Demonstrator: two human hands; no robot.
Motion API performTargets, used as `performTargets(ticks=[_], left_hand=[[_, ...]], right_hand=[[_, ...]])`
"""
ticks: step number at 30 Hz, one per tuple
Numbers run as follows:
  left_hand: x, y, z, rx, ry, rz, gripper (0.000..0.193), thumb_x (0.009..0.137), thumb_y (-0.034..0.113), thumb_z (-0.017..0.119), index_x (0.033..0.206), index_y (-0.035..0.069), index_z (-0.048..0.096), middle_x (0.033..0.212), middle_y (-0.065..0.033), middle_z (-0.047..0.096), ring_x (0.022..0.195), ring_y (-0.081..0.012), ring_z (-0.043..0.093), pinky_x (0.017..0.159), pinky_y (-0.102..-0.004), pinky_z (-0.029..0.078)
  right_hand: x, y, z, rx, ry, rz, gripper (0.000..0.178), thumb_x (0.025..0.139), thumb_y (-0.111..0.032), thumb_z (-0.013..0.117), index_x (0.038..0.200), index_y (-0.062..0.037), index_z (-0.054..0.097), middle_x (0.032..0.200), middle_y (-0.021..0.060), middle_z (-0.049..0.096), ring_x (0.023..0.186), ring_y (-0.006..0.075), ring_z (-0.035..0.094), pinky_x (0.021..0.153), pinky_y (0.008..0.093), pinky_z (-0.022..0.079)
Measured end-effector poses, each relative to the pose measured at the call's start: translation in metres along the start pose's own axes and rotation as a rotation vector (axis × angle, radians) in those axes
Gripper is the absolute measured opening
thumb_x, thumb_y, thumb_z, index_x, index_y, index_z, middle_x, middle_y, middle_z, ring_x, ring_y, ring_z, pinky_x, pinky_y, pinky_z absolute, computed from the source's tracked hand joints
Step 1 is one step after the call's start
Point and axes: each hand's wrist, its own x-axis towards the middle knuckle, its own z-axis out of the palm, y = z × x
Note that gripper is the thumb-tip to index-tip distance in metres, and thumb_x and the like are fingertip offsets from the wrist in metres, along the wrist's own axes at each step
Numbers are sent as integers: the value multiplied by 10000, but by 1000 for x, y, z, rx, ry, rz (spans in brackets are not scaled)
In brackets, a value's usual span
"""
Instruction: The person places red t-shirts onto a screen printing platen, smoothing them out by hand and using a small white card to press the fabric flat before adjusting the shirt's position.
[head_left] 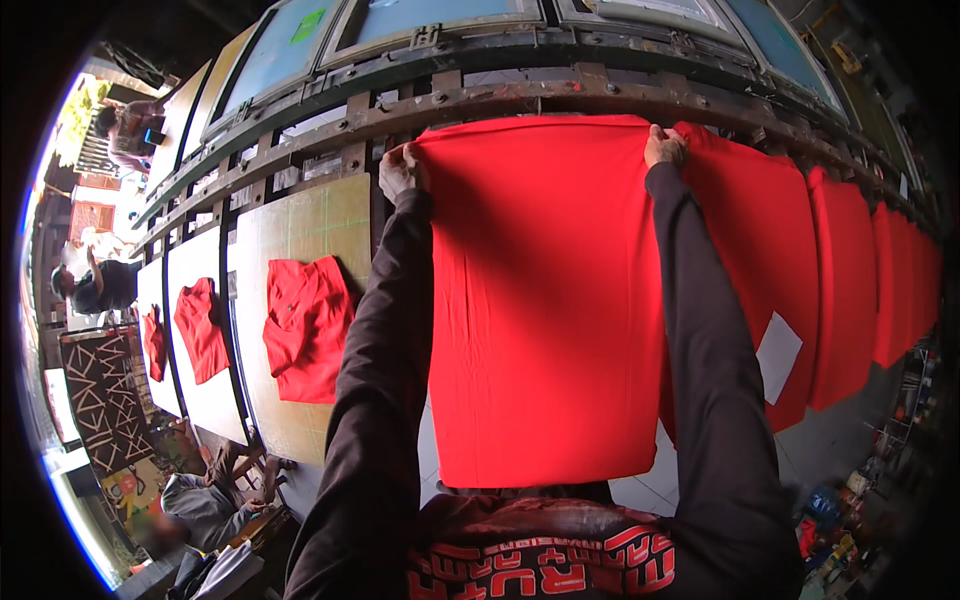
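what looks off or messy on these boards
The folded shirt on the board left of the left hand lies crumpled and askew, as do two more farther left. The shirt both hands grip, right hand included, is smooth. A white patch shows on the next shirt.

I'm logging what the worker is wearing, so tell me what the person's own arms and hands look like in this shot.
Both arms are covered in long, dark, brownish-black sleeves that reach down to the wrists. The left hand and the right hand are bare: no gloves, and no rings or watch can be made out. The sleeves are plain, with loose folds along the forearms. The dark top shows red lettering-style markings at the chest.
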Motion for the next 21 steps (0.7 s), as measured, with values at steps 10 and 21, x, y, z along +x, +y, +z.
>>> performTargets(ticks=[10,21], left_hand=[[61,-92,-33,-296,-223,-242,588,823,550,713,1179,83,684,961,-79,723,786,-229,662,770,-346,515],[-168,-219,-141,-855,-892,-453,710,997,591,374,1511,104,319,1492,-87,433,1313,-243,475,1090,-412,393]], right_hand=[[-41,-8,-8,164,-347,182,840,860,-701,477,1263,26,597,1333,226,569,1275,337,521,1042,385,405],[-214,223,-64,658,-645,429,660,971,-572,452,1354,-40,529,1360,92,554,1234,220,516,1029,334,411]])
